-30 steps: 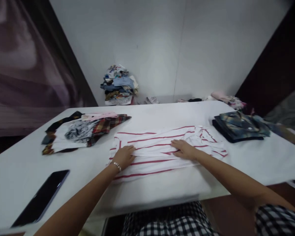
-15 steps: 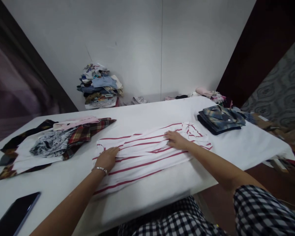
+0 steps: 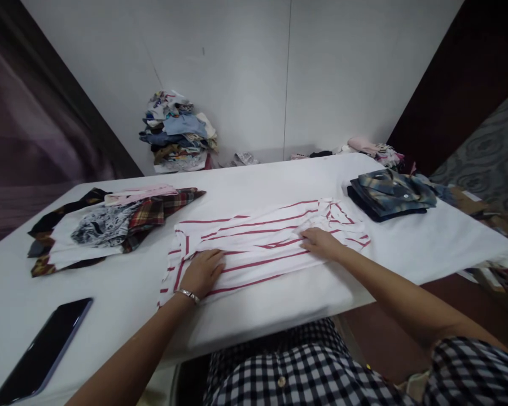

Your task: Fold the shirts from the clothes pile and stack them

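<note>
A white shirt with red stripes [image 3: 254,260] lies across the table in front of me, its sides folded inward into a long strip. Its bunched, collar-like end is at the right. My left hand [image 3: 203,272], with a bracelet at the wrist, lies flat on the left part of the shirt, fingers stretched out. Farther right, my right hand [image 3: 320,243] rests on the shirt near the bunched end, its fingers extended over the cloth. Neither hand lifts the fabric. The undersides of my fingers are hidden.
The white table [image 3: 254,183] carries a loose clothes pile [image 3: 105,225] at left, folded dark plaid shirts [image 3: 395,192] at right, and a phone [image 3: 46,347] at near left. Behind it rises a tall clothes stack [image 3: 180,135] against the wall [image 3: 241,73].
My left hand has slid inward along the shirt, and the shirt's left end is now more spread out with stripes showing. My right hand has shifted slightly toward me. The camera view tilted down.
</note>
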The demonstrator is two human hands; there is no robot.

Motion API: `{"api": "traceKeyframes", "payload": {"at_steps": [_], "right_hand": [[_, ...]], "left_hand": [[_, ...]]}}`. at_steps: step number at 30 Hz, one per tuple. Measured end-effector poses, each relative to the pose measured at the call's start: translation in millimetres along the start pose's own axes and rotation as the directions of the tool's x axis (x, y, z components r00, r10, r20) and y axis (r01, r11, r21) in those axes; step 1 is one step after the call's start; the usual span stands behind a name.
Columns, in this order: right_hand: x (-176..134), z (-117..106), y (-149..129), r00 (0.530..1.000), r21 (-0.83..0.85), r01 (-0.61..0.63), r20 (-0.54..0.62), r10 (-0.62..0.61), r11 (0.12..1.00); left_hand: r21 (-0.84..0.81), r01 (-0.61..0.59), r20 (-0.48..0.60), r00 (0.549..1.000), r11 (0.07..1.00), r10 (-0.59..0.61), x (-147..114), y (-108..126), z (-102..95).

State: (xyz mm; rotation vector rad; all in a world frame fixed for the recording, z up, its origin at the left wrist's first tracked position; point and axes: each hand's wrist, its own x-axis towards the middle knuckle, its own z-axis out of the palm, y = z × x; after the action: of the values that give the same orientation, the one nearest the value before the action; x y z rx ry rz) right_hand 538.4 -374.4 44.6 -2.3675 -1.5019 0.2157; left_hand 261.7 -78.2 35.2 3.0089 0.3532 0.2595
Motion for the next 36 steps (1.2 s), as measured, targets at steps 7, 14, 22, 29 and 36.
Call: {"api": "traceKeyframes", "payload": {"at_steps": [7,14,22,29,36], "right_hand": [[-15,17,-20,0.995,-0.109,-0.011,-0.103,0.0,0.994],[-41,32,-17,0.961,-0.223,0.179,-0.169,-0.219,0.958],[-60,33,-14,0.914,-0.216,0.311,-0.197,-0.353,0.925],[-62,27,-20,0.948,0.047,0.126,-0.299,-0.106,0.991],[-41,10,-26,0.991,0.129,0.11,-0.088,-0.1,0.986]], "left_hand": [[0.089,0.147,0.067,0.986,0.985,-0.154,8,-2,2.7],[0.099,0.132,0.025,0.991,0.986,-0.135,13,-5,-0.7],[0.107,-0.066,-0.033,0.997,0.992,0.07,5,1,-14.9],[0.05,-0.315,-0.195,0.928,0.948,0.318,-23,-10,-12.9],[0.001,-0.211,-0.058,0.976,0.977,0.211,-20,-13,-12.5]]}}
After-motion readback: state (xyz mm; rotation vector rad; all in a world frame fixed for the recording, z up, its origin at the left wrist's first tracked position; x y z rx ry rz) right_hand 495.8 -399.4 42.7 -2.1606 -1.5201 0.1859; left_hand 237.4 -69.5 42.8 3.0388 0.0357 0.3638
